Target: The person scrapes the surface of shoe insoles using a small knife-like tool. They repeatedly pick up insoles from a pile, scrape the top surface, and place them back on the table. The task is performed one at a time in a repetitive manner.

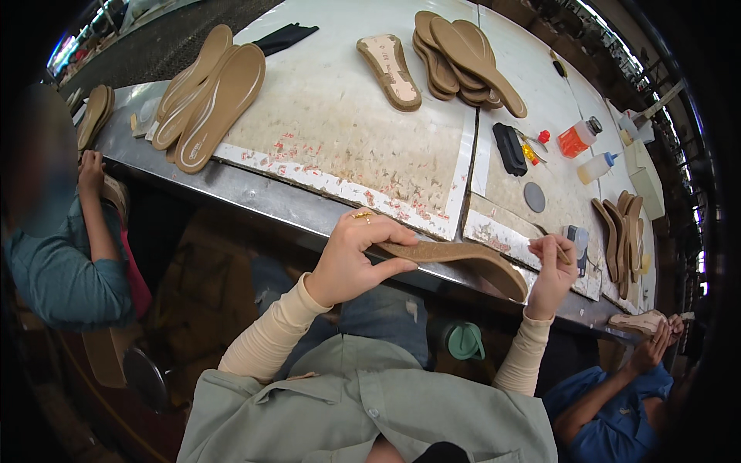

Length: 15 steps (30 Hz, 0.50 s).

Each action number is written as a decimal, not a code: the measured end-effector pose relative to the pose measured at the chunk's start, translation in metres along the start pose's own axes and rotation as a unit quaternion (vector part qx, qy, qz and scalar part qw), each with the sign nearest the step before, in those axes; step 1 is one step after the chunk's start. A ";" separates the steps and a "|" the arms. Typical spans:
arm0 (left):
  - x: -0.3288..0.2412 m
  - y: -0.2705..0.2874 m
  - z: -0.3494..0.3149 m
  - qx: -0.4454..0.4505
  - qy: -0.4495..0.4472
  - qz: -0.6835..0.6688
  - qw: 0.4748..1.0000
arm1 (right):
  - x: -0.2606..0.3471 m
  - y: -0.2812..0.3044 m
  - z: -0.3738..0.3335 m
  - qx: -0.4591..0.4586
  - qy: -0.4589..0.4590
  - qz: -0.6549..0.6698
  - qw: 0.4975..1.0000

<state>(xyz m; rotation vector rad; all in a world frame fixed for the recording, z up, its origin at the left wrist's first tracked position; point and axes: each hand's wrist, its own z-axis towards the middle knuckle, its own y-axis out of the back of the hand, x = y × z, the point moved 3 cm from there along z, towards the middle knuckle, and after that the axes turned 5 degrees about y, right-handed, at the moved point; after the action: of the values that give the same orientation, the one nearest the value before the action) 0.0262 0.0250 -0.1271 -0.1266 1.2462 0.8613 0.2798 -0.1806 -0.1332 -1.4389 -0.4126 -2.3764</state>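
Pinching brown sole (461, 253): left hand (353, 258) (angled rightward) | right hand (550, 270): raised, clamped on slim tool (563, 255)

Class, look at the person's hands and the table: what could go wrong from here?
The sole could drop: the left hand grips only one end, at the table's front edge. The thin tool in the right hand, near the other end, might mark it. The unevenly stacked soles could slide if knocked.
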 end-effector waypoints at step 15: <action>-0.002 0.004 0.001 0.043 -0.020 0.082 0.995 | -0.042 0.001 -0.011 -0.031 -0.029 0.019 0.999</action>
<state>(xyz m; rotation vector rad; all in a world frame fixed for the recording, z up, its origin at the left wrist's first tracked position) 0.0240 0.0274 -0.1235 0.0639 1.2661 0.9457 0.2892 -0.1806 -0.1753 -1.5334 -0.3253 -2.3419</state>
